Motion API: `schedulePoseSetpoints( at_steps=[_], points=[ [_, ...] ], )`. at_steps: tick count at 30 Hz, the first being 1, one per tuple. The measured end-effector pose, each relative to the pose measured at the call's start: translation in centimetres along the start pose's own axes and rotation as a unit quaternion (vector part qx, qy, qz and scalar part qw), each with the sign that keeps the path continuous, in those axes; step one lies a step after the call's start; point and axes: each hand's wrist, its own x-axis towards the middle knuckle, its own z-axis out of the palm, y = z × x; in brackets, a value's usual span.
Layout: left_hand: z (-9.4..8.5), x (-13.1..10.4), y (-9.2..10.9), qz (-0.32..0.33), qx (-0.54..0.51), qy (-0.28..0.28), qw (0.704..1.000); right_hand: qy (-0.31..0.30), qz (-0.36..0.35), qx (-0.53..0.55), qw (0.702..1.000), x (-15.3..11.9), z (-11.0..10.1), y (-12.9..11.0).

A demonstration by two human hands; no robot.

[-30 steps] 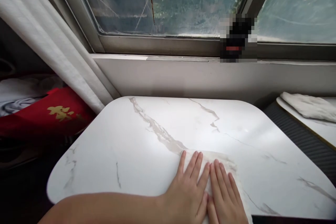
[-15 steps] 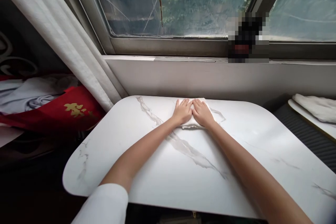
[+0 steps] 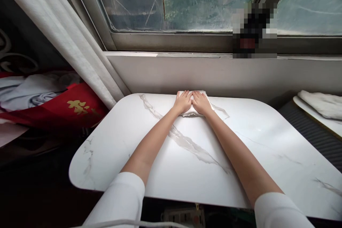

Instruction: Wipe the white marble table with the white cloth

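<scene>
Both palms lie flat on a white cloth (image 3: pixel 192 113) at the far edge of the white marble-patterned table (image 3: pixel 149 142). My left hand (image 3: pixel 183 102) presses on the cloth's left part with its fingers stretched forward. Right beside it, my right hand (image 3: pixel 200 103) rests on the right part, fingers also stretched out. The thumbs meet or nearly meet in the middle. Most of the cloth is hidden under the hands; its front and right edges show.
Behind the table are a wall and a window (image 3: pixel 171 3). A curtain (image 3: pixel 66 39) hangs at the left, near a red bag (image 3: pixel 58 108) with clothes in it. Another folded cloth (image 3: pixel 320 104) lies at the right. A pale cord (image 3: pixel 149 224) crosses the bottom.
Both hands and the cloth have slid farther away, up to the table's far edge and slightly left. The arms reach out more, and the right sleeve now shows.
</scene>
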Motion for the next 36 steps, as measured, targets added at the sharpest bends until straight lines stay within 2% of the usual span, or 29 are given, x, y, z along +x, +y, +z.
schedulePoseSetpoints(
  at_steps=[4, 7, 9, 12, 17, 19, 21, 24, 29, 33, 36],
  points=[
    [-0.2, -1.9, 0.1, 0.011, 0.003, 0.001, 1.0, -0.005, 0.0, -0.006, 1.0, -1.9, -0.6, -1.3],
    [-0.7, -4.7, 0.3, 0.029, 0.004, -0.003, 1.0, -0.014, 0.009, 0.001, 1.0, -4.3, -1.0, -3.1],
    [-1.2, -7.5, 0.6, 0.042, 0.005, -0.005, 0.999, -0.017, 0.009, 0.014, 1.0, -6.8, -1.3, -4.5],
    [-2.4, -13.2, 1.6, 0.063, 0.003, -0.003, 0.998, -0.007, -0.014, 0.048, 0.999, -12.0, -1.5, -6.8],
    [-5.0, -23.0, 3.6, 0.101, -0.02, -0.006, 0.995, 0.061, -0.09, 0.054, 0.993, -21.4, -2.1, -11.0],
    [-5.9, -25.6, 4.1, 0.104, -0.037, -0.011, 0.994, 0.085, -0.093, 0.049, 0.991, -23.9, -2.6, -12.6],
    [-6.4, -27.3, 4.4, 0.098, -0.054, -0.013, 0.994, 0.093, -0.091, 0.05, 0.99, -25.3, -3.0, -13.7],
    [-6.7, -28.2, 4.5, 0.073, -0.067, -0.007, 0.995, 0.086, -0.1, 0.051, 0.99, -25.7, -3.4, -14.4],
    [-6.5, -28.1, 3.9, 0.048, -0.053, 0.002, 0.997, 0.041, -0.15, 0.048, 0.987, -24.1, -3.5, -14.0],
    [-5.9, -27.0, 1.8, 0.017, -0.021, 0.006, 1.0, -0.032, -0.19, 0.037, 0.981, -20.4, -3.7, -14.3],
    [-5.5, -24.7, -1.4, -0.025, 0.015, 0.011, 1.0, -0.064, -0.189, 0.037, 0.979, -15.8, -3.3, -15.5]
  ],
)
